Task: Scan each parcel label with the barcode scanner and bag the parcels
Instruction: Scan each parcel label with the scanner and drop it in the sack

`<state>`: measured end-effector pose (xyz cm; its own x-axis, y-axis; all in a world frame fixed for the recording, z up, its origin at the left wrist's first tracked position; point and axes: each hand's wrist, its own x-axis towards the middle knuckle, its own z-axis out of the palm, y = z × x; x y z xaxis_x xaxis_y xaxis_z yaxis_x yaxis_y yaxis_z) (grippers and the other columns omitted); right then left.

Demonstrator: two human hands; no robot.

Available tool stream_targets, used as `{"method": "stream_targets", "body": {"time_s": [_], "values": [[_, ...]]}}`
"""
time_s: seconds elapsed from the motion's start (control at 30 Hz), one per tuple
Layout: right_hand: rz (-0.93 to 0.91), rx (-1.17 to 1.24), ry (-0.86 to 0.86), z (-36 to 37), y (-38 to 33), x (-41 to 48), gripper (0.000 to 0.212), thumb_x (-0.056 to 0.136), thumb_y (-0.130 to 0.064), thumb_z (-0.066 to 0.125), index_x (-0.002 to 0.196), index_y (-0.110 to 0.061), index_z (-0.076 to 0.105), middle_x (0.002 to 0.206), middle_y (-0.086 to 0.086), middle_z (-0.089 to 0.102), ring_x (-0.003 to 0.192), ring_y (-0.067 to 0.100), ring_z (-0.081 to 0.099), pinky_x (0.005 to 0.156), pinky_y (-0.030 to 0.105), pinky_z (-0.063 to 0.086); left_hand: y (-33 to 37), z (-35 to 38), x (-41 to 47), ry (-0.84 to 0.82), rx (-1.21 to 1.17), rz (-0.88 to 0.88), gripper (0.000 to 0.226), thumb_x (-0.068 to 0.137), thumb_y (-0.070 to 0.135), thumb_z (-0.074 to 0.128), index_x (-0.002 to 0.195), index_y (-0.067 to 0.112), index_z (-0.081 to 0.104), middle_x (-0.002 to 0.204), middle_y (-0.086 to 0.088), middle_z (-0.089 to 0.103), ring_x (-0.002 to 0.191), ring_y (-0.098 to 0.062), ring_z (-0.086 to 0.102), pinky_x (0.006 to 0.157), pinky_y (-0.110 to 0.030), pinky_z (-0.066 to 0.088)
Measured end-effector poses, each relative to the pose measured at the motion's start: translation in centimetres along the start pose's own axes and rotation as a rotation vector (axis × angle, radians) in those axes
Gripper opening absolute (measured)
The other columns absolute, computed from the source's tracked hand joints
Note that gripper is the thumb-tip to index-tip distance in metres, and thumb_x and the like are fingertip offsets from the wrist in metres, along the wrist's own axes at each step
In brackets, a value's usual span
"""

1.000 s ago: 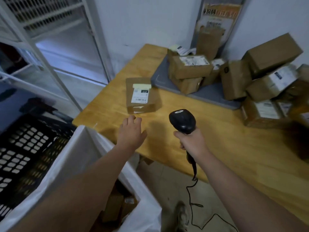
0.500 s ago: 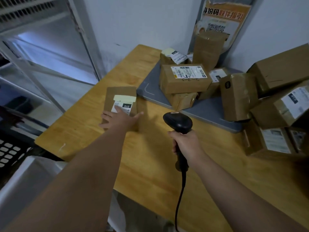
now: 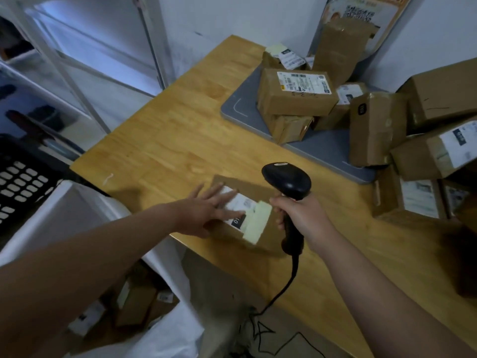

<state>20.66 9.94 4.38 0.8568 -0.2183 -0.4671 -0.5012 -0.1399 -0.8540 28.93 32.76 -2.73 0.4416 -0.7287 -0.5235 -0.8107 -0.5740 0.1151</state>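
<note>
At the far left stands a black slotted crate (image 3: 20,187). Just beside it, below the edge of the wooden surface (image 3: 167,151), the white bag (image 3: 82,210) hangs open with a few brown parcels (image 3: 134,303) lying inside.

My left hand (image 3: 206,210) reaches across above the bag and lies flat, fingers straight and spread, on top of a small cardboard parcel (image 3: 249,187). That parcel sits at the near edge of the surface. My fingertips cover part of its white label (image 3: 242,202), and a strip of pale tape (image 3: 258,223) lies just beside the label.

Just to the right, my right hand (image 3: 302,218) is wrapped round the grip of the black barcode scanner (image 3: 286,182). The scanner's head rises over the parcel's right end, and its cable (image 3: 278,298) hangs off the surface towards the floor.

Farther back and to the right, a grey mat (image 3: 237,109) carries a stack of taped boxes (image 3: 296,94). More labelled boxes (image 3: 426,156) are heaped near the wall at the right edge.
</note>
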Motion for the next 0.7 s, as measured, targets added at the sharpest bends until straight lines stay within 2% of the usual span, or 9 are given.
{"method": "stream_targets", "body": {"time_s": [0.1, 0.17, 0.2, 0.27, 0.33, 0.4, 0.47, 0.57, 0.7], "values": [[0.039, -0.101, 0.003, -0.2, 1.0, -0.1, 0.004, 0.083, -0.010, 0.067, 0.082, -0.008, 0.064, 0.065, 0.007, 0.058, 0.051, 0.016, 0.055, 0.051, 0.026, 0.047, 2.1, -1.1, 1.2, 0.077, 0.236, 0.032, 0.089, 0.095, 0.003, 0.045, 0.147, 0.053, -0.007, 0.155, 0.000, -0.034, 0.138, -0.031, -0.036, 0.114, -0.061, -0.008], [0.062, -0.170, 0.005, -0.6, 2.4, -0.3, 0.004, 0.083, -0.010, 0.065, 0.085, -0.007, 0.065, 0.068, 0.006, 0.060, 0.053, 0.013, 0.056, 0.051, 0.023, 0.046, 3.3, -1.6, 1.7, 0.156, 0.172, -0.019, 0.086, 0.093, -0.003, 0.042, 0.149, 0.051, 0.005, 0.158, -0.003, -0.026, 0.144, -0.034, -0.023, 0.117, -0.056, -0.004], [0.073, -0.198, 0.007, -0.8, 3.3, -0.6, 0.004, 0.082, -0.010, 0.065, 0.083, -0.006, 0.065, 0.067, 0.006, 0.060, 0.056, 0.014, 0.056, 0.054, 0.023, 0.045, 3.7, -1.7, 1.9, 0.241, 0.036, -0.063, 0.078, 0.093, 0.001, 0.044, 0.148, 0.049, 0.017, 0.161, -0.004, -0.016, 0.147, -0.034, -0.013, 0.119, -0.053, 0.002], [0.070, -0.232, 0.012, -1.2, 5.1, -1.0, 0.007, 0.078, -0.010, 0.066, 0.073, -0.007, 0.063, 0.063, 0.005, 0.056, 0.060, 0.016, 0.055, 0.059, 0.026, 0.040, 4.3, -1.4, 2.3, 0.490, -0.391, -0.244, 0.059, 0.095, 0.012, 0.048, 0.147, 0.036, 0.034, 0.160, -0.010, 0.009, 0.146, -0.035, 0.011, 0.117, -0.045, 0.020], [0.043, -0.202, 0.028, -1.5, 6.5, -1.4, 0.019, 0.078, -0.008, 0.068, 0.063, -0.012, 0.056, 0.053, -0.005, 0.052, 0.054, 0.010, 0.051, 0.054, 0.022, 0.036, 4.8, -0.8, 2.8, 0.636, -0.883, -0.536, 0.056, 0.097, 0.026, 0.052, 0.149, 0.018, 0.033, 0.153, -0.015, 0.023, 0.138, -0.034, 0.031, 0.110, -0.041, 0.032], [0.020, -0.149, 0.026, -1.6, 7.0, -1.7, 0.025, 0.079, -0.007, 0.069, 0.064, -0.021, 0.055, 0.044, -0.016, 0.051, 0.047, 0.000, 0.049, 0.046, 0.015, 0.034, 5.2, -0.1, 3.4, 0.517, -1.307, -0.691, 0.070, 0.092, 0.047, 0.057, 0.148, 0.013, 0.031, 0.148, -0.014, 0.034, 0.128, -0.032, 0.044, 0.102, -0.041, 0.041], [-0.001, -0.132, 0.034, -1.5, 7.4, -1.8, 0.027, 0.079, -0.008, 0.069, 0.068, -0.027, 0.053, 0.043, -0.019, 0.051, 0.045, -0.002, 0.048, 0.045, 0.014, 0.034, 5.8, -0.1, 3.9, 0.434, -1.599, -0.657, 0.068, 0.087, 0.052, 0.062, 0.142, 0.018, 0.037, 0.134, -0.009, 0.052, 0.110, -0.025, 0.056, 0.085, -0.035, 0.049], [-0.020, -0.108, 0.094, -1.9, 8.3, -1.9, 0.016, 0.078, -0.010, 0.070, 0.071, -0.020, 0.060, 0.051, -0.012, 0.054, 0.053, 0.007, 0.053, 0.049, 0.019, 0.038, 6.2, -1.2, 4.8, 0.497, -1.779, -0.607, 0.066, 0.084, 0.040, 0.072, 0.135, 0.024, 0.034, 0.118, -0.009, 0.062, 0.094, -0.022, 0.063, 0.070, -0.031, 0.051], [-0.068, -0.060, 0.117, -2.1, 9.4, -3.0, 0.019, 0.079, -0.008, 0.072, 0.071, -0.020, 0.059, 0.047, -0.015, 0.051, 0.047, -0.001, 0.048, 0.045, 0.013, 0.036, 6.6, -3.7, 5.5, 0.583, -1.755, -0.635, 0.045, 0.083, 0.034, 0.073, 0.112, 0.022, 0.041, 0.112, -0.010, 0.063, 0.093, -0.024, 0.061, 0.076, -0.037, 0.053]]}}
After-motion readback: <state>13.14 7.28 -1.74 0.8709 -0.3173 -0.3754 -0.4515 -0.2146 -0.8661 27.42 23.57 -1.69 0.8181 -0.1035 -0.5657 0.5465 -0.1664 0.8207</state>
